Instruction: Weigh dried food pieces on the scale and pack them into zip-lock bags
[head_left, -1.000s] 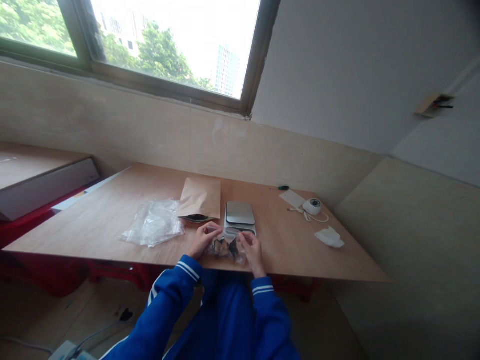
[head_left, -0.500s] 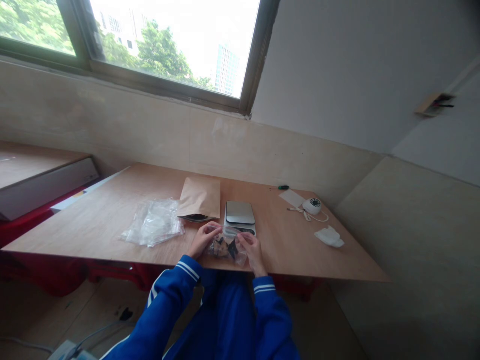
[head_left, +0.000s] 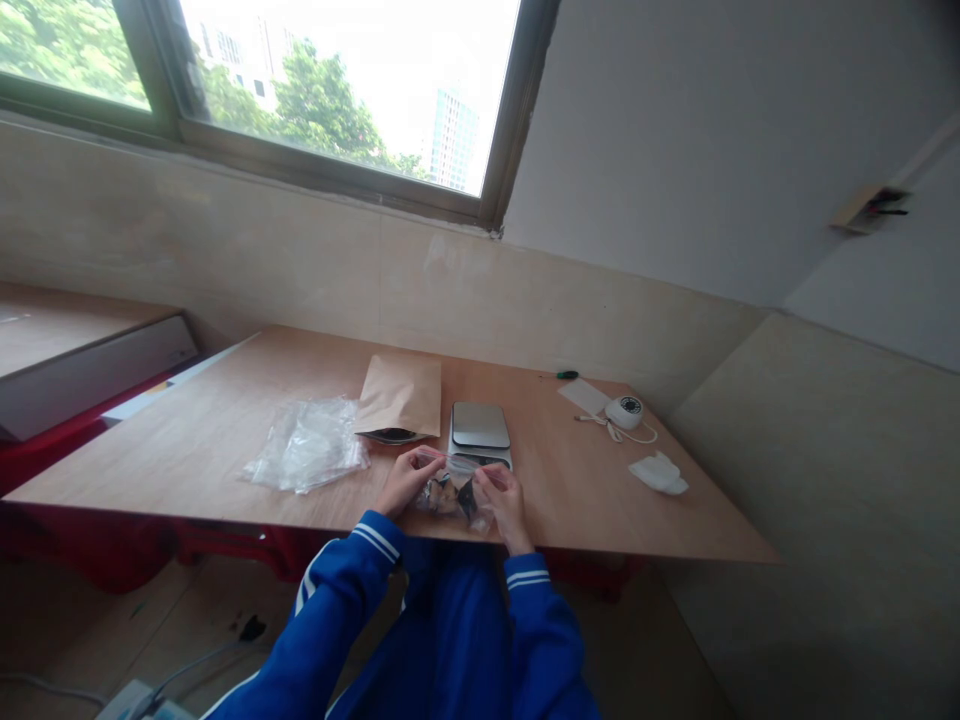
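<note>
A clear zip bag [head_left: 452,497] with dark and tan pieces inside hangs between my hands at the table's front edge. My left hand [head_left: 406,482] pinches its top edge on the left, and my right hand [head_left: 504,500] pinches the same edge on the right. What the pieces are I cannot make out. Just behind the bag sits a digital kitchen scale [head_left: 481,426] with a metal plate, its front partly covered by the bag and fingers. A brown paper pouch [head_left: 401,397] lies left of the scale, its dark mouth facing me.
Several clear plastic bags [head_left: 306,446] lie in a pile on the left of the wooden table [head_left: 202,440]. At the right are a green screwdriver [head_left: 568,375], a white card [head_left: 584,397], a small white fan-like device [head_left: 624,411] with a cable, and a crumpled tissue [head_left: 658,473].
Both hands stay in nearly the same place on the bag's top edge. The pieces inside the bag have shifted very slightly.
</note>
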